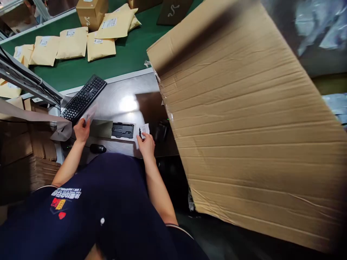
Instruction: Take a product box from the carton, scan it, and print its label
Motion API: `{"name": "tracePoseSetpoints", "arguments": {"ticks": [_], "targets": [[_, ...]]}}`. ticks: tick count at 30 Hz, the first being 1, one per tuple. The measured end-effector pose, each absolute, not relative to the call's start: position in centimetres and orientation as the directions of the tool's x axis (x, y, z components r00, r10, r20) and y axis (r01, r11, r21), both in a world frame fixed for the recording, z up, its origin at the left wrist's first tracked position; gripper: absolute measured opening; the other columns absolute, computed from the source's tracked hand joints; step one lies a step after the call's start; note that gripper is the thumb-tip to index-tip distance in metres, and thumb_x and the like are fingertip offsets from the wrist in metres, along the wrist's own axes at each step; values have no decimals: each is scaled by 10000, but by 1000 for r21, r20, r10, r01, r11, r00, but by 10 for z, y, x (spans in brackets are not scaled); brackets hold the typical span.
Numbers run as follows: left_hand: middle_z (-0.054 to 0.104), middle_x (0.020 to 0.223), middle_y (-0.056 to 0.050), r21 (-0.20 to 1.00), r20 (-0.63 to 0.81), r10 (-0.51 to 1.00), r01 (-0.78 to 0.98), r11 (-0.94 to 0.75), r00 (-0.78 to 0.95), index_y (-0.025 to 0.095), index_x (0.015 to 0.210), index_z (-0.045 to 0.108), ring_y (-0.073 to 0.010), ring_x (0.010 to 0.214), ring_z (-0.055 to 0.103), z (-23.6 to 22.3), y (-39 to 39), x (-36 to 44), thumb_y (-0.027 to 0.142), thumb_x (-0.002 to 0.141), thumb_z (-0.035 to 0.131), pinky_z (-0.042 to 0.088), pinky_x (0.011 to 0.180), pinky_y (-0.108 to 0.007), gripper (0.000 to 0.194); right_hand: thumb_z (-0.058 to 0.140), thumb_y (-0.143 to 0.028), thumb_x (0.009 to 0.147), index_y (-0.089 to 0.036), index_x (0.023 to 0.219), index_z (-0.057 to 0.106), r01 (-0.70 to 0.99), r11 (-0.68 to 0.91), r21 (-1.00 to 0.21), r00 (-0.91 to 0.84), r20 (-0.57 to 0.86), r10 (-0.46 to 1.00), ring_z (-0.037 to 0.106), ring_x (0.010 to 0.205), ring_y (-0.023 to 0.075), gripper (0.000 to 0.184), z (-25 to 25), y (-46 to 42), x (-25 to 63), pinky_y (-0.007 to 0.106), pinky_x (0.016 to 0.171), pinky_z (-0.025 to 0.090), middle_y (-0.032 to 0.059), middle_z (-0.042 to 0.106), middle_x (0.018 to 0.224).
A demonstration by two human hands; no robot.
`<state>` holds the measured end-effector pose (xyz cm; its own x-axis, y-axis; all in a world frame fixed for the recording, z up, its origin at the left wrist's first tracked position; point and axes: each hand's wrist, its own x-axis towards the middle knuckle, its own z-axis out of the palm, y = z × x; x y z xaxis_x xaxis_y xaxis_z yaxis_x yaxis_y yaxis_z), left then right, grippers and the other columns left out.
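Observation:
My left hand (82,130) is closed, pinching a thin, see-through plastic bag (90,112) near the keyboard's lower end. Between my hands a slim box lies on the metal table, with a grey-green sleeve (101,128) at its left and a black moulded plastic tray (123,130) showing at its right. At the box's right end, my right hand (146,145) has its fingers closed on a small white label (145,129) with barcode-like print. A small black piece shows beside the label; its kind is unclear.
A black keyboard (84,98) and mouse (98,148) are on the table (116,86). Several padded envelopes (72,43) and a brown box (91,13) rest on the green conveyor (130,54) beyond. A large cardboard sheet (244,119) blocks the right side. A dark device (162,130) stands by its edge.

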<state>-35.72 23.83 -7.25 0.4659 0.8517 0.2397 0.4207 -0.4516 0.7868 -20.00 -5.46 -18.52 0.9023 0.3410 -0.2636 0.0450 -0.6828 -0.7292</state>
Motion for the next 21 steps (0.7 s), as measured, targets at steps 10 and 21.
{"name": "tracePoseSetpoints", "arguments": {"ticks": [10, 21], "targets": [[582, 1529, -86, 530, 7, 557, 469, -707, 831, 240, 1325, 700, -293, 1493, 457, -139, 206, -343, 101, 821, 505, 316, 1268, -512, 558, 553, -335, 902, -148, 1279, 650, 168, -770, -616, 857, -294, 423, 622, 995, 309, 432, -200, -17, -210, 429, 875, 510, 177, 627, 1195], [483, 1608, -104, 472, -66, 607, 561, -681, 792, 231, 1399, 652, -297, 1561, 339, -166, 221, -350, 115, 856, 493, 188, 1299, -544, 578, 546, -321, 907, -172, 1303, 667, 123, -830, -543, 920, -252, 301, 632, 893, 279, 440, -201, -44, -186, 404, 781, 511, 162, 624, 1188]]}}
